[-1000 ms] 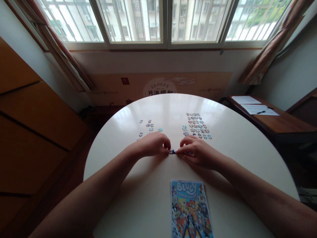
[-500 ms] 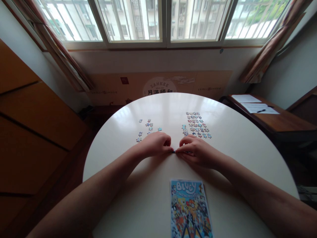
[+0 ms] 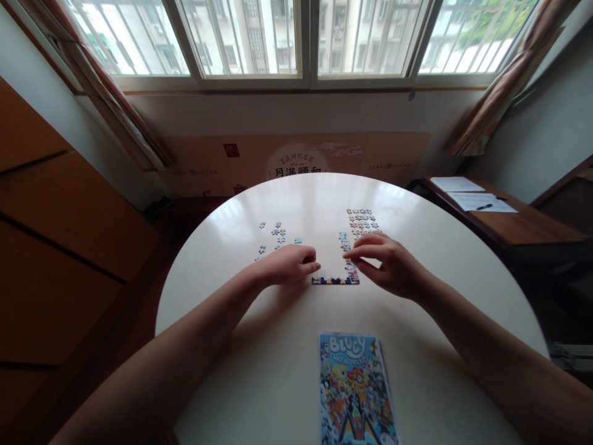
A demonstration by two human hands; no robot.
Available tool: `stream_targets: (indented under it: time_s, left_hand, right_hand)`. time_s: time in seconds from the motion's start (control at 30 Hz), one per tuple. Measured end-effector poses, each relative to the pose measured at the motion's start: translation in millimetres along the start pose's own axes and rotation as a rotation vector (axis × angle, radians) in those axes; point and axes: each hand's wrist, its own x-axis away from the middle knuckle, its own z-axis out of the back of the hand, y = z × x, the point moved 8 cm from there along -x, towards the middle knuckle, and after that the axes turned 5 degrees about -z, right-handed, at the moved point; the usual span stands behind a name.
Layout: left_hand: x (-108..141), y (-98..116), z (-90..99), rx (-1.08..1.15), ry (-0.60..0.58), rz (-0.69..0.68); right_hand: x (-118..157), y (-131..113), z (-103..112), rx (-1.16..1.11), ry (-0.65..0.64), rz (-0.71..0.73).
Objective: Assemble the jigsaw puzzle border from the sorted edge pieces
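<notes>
A joined strip of jigsaw puzzle pieces lies on the table, forming an L with an upright column of pieces on its right. My left hand rests just above the strip's left end, fingers curled and thumb pointing right; I see nothing in it. My right hand hovers by the column, its thumb and fingers apart and nothing visible between them. It covers part of the loose puzzle pieces set out in rows behind it. More scattered pieces lie beyond my left hand.
A Bluey picture sheet lies on the round white table close to me. At the right stands a wooden desk with papers and a pen. A window and curtains are ahead.
My right hand has moved up and right off the strip, its fingers parting. My left hand has drawn slightly left. The strip and its corner now show.
</notes>
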Motion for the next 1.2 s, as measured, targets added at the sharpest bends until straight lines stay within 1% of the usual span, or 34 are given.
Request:
stream_targets:
  time_s: [0.07,0.13,0.23,0.3,0.4,0.57,0.67,0.77,0.93,1.2]
  left_hand:
    - [0.1,-1.7,0.1,0.013,-0.014,0.002]
    - [0.2,-2.3,-0.6,0.020,-0.024,-0.011]
    - [0.4,-1.6,-0.4,0.038,-0.017,-0.047]
    - [0.7,-0.3,3.4,0.056,0.023,-0.074]
    - [2.7,2.4,17.4,0.092,0.156,-0.117]
    - [11.2,0.1,44.6,0.160,0.465,-0.173]
    - [16.0,-9.4,52.9,0.194,0.610,-0.165]
    - [19.5,-18.0,58.1,0.230,0.717,-0.165]
    - [24.0,-18.9,65.8,0.220,0.854,-0.245]
    - [27.8,-18.5,68.2,0.227,0.940,-0.277]
  right_hand:
    - [-0.4,5.5,9.1,0.016,0.022,-0.035]
    - [-0.4,9.1,12.3,0.017,0.012,-0.070]
    - [0.2,10.5,8.7,-0.004,-0.048,-0.106]
    - [0.6,10.3,4.9,-0.016,-0.089,-0.122]
    - [0.2,8.5,4.2,-0.022,-0.100,-0.126]
    - [-0.7,7.9,8.5,-0.026,-0.061,-0.137]
    - [-0.4,7.5,7.2,-0.023,-0.076,-0.132]
    - [0.1,6.7,4.9,-0.070,-0.096,-0.129]
    - [2.1,6.1,2.6,-0.162,-0.094,-0.132]
    - [3.5,-0.2,3.3,-0.162,-0.085,-0.055]
